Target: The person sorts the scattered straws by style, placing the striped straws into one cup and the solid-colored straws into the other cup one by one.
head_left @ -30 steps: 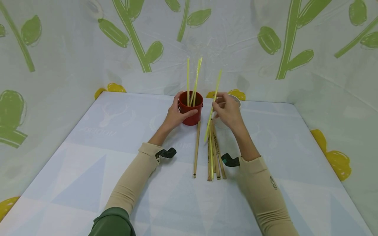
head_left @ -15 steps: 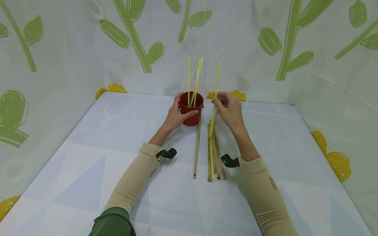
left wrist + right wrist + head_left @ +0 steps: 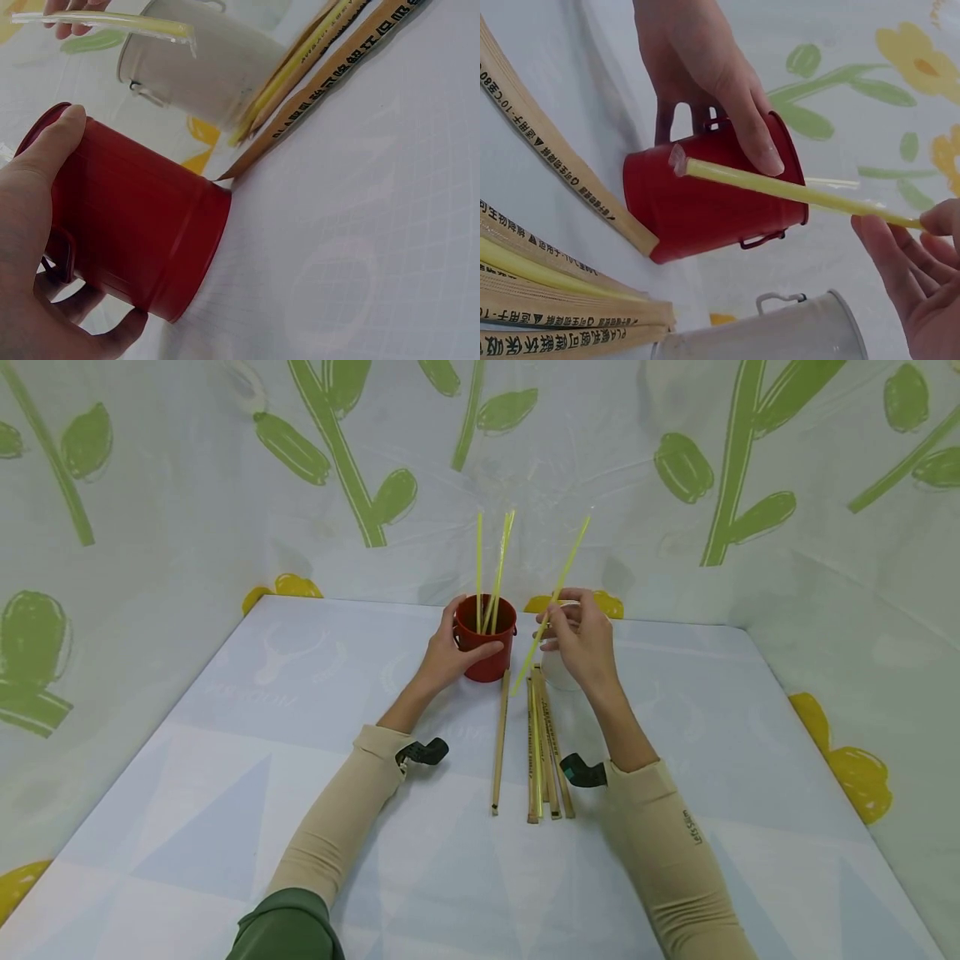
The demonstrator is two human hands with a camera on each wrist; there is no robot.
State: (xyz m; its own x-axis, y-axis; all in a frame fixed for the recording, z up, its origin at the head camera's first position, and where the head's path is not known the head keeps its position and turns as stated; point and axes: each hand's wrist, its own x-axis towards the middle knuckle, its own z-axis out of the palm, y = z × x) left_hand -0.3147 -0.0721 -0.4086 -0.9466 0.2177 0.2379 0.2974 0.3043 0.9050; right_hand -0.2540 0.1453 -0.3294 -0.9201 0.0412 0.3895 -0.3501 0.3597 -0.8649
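My left hand [image 3: 446, 653] grips a small red bucket [image 3: 487, 653], thumb across its front and fingers round the far side. Several yellow straws [image 3: 498, 568] stand up out of this bucket. Just to its right, my right hand [image 3: 585, 639] pinches a yellow straw [image 3: 757, 184] in a clear wrapper between thumb and fingers. That straw slants, its top leaning right and its lower end near the red bucket's base in the head view. Behind the right hand stands a white bucket [image 3: 199, 64], partly hidden in the head view.
In front of the buckets lie several paper-wrapped straws [image 3: 551, 752] with a yellow straw [image 3: 537, 760] among them. One paper-wrapped straw [image 3: 500, 743] lies apart, to the left, its far end by the red bucket. A printed curtain [image 3: 585, 460] hangs behind the table [image 3: 300, 810].
My right hand has turned the straw from leaning slightly, to nearly upright, to a stronger slant with its lower end swung left. The left hand and red bucket have stayed in place.
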